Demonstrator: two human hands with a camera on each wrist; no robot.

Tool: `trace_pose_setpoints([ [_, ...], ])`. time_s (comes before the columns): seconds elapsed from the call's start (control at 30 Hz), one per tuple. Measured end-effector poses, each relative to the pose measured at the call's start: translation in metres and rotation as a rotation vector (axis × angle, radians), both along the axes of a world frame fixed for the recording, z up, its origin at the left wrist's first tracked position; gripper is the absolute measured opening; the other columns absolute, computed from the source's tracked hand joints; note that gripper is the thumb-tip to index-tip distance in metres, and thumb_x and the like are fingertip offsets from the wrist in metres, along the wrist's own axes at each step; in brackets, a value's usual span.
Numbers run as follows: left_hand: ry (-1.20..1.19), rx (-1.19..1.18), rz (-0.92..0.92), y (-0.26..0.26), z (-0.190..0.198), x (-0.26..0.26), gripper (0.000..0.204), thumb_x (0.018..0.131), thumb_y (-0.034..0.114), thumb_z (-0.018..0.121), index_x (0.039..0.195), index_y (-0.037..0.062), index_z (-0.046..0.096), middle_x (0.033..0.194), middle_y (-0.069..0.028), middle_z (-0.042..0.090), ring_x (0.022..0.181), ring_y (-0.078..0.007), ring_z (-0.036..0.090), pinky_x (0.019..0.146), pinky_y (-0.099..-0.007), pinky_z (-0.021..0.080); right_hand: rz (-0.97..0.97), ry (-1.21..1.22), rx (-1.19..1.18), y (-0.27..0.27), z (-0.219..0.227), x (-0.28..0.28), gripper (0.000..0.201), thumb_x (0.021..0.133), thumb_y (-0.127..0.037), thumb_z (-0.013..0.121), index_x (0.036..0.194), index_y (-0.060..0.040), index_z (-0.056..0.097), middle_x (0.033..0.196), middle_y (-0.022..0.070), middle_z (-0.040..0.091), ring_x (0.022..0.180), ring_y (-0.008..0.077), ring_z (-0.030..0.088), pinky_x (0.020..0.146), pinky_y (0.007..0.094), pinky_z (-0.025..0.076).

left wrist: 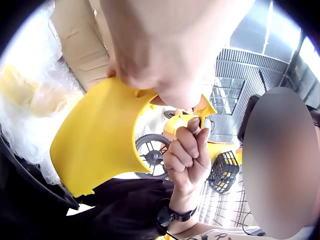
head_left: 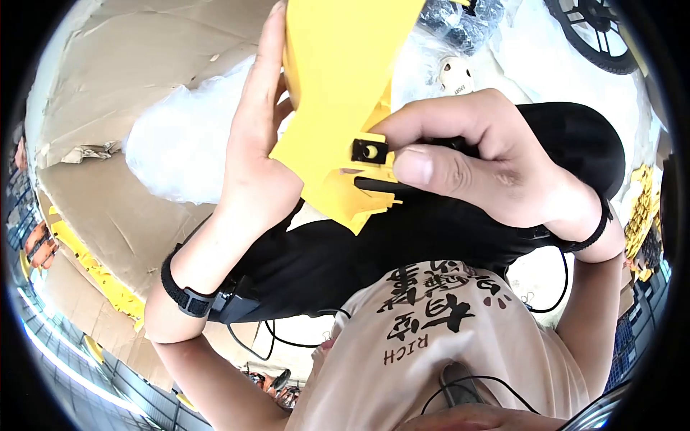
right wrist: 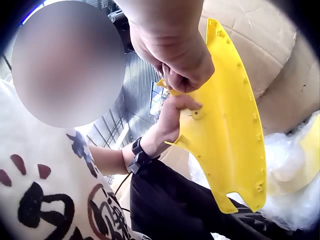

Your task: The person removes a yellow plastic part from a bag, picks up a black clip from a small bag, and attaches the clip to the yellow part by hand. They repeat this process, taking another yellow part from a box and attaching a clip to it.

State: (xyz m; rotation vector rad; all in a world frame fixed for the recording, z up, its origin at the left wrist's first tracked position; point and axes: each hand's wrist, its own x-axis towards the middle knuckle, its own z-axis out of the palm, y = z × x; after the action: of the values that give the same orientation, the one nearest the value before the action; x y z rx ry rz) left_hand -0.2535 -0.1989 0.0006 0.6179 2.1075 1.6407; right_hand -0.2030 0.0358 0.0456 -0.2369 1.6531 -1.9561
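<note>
A curved yellow plastic panel (head_left: 338, 79) is held up in front of the lap. My left hand (head_left: 251, 151) grips its side, fingers stretched along the outer face; in the right wrist view the left thumb (right wrist: 189, 102) lies over the inner face by a round boss. A small black clip (head_left: 370, 151) with a yellow centre sits on a tab near the panel's lower end. My right hand (head_left: 496, 158) pinches that tab between thumb and index finger, right at the clip. The left wrist view shows the right hand (left wrist: 187, 155) with its other fingers curled.
Clear plastic wrap (head_left: 180, 136) lies on cardboard (head_left: 108, 208) at the left. A black spoked wheel (head_left: 596, 29) is at the upper right. The left wrist view shows a black basket (left wrist: 224, 171). More yellow parts (head_left: 100, 269) lie at the far left.
</note>
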Motion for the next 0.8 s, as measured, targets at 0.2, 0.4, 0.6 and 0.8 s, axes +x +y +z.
trace_pose_setpoints([
  [0.2, -0.040, 0.087, 0.002, 0.017, 0.001, 0.009, 0.082, 0.097, 0.026, 0.058, 0.158, 0.0097, 0.006, 0.153, -0.0161, 0.036, 0.135, -0.0254, 0.044, 0.108, -0.0327, 0.037, -0.002, 0.021, -0.096, -0.004, -0.005, 0.000, 0.030, 0.097, -0.021, 0.065, 0.109, 0.0060, 0.067, 0.093, 0.0083, 0.072, 0.083, 0.0100, 0.064, 0.075, 0.0235, 0.051],
  [0.4, -0.063, 0.033, -0.008, 0.015, 0.017, 0.018, 0.079, 0.099, 0.022, 0.055, 0.158, 0.0098, 0.005, 0.153, -0.0164, 0.036, 0.133, -0.0241, 0.045, 0.107, -0.0318, 0.038, 0.003, 0.222, 0.016, -0.007, -0.009, 0.008, 0.031, 0.096, -0.024, 0.065, 0.105, 0.0057, 0.067, 0.085, 0.0077, 0.070, 0.073, 0.0105, 0.063, 0.066, 0.0244, 0.049],
  [0.6, -0.301, -0.043, 0.336, 0.052, 0.054, 0.018, 0.079, 0.098, 0.020, 0.055, 0.158, 0.0087, 0.005, 0.153, -0.0172, 0.034, 0.133, -0.0242, 0.044, 0.108, -0.0330, 0.037, -0.052, 0.277, 0.076, -0.008, -0.007, 0.005, 0.037, 0.098, -0.030, 0.061, 0.107, 0.0052, 0.067, 0.080, 0.0054, 0.067, 0.067, 0.0104, 0.060, 0.062, 0.0238, 0.047],
  [0.8, -0.243, 0.017, 0.040, 0.001, 0.017, 0.007, 0.092, 0.087, -0.002, 0.064, 0.158, 0.0099, 0.006, 0.153, -0.0132, 0.035, 0.127, -0.0232, 0.050, 0.102, -0.0337, 0.044, -0.097, -0.378, -0.123, 0.003, 0.006, 0.001, 0.045, 0.102, -0.028, 0.043, 0.121, 0.0078, 0.060, 0.067, -0.0025, 0.042, 0.054, 0.0044, 0.031, 0.049, 0.0194, 0.027],
])
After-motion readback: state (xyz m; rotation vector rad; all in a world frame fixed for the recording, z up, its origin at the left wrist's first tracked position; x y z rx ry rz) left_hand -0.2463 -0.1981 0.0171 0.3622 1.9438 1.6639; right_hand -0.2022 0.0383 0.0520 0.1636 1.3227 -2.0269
